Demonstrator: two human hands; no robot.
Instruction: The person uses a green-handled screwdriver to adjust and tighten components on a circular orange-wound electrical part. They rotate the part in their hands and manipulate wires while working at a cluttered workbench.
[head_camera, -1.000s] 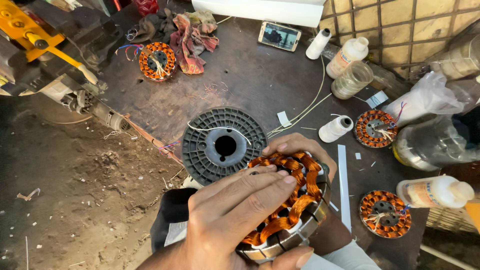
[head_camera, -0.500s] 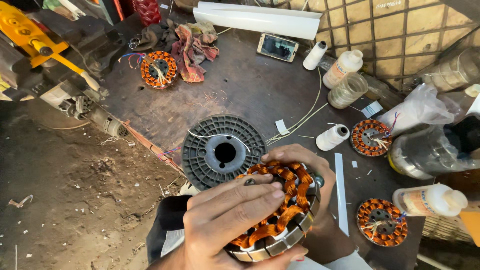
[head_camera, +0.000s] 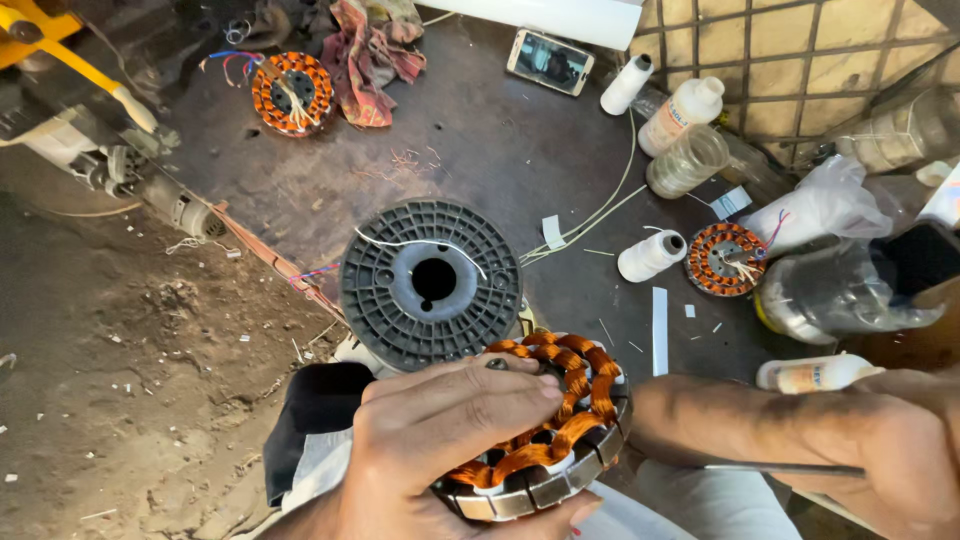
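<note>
The left hand (head_camera: 450, 440) is closed around a round motor stator (head_camera: 545, 425) with shiny orange copper wire coils, at the bottom middle of the frame, just above the person's lap. The fingers lie flat over the top and the thumb hooks under its metal rim. The right hand (head_camera: 900, 450) sits at the bottom right, closed on a thin dark metal tool (head_camera: 780, 467) that points left toward the stator.

What could go wrong? I think the sharp tool could scratch the thin copper wire if it slips, and a scratched coil may not work. The stator is held on one side only, so it could tip and fall. The fingers on top could also get poked.

Counting things: four stators in all, one in the hand, one at the upper left (head_camera: 290, 92), one at the right (head_camera: 725, 258), and none hidden that I can see. So that makes three, not four. One grey plastic spool (head_camera: 430, 283) in the middle. Two white thread rolls (head_camera: 650, 255). One phone (head_camera: 548, 62) at the top. One red rag (head_camera: 370, 50). A few bottles stand on the dark tabletop (head_camera: 480, 140) at the upper right.
</note>
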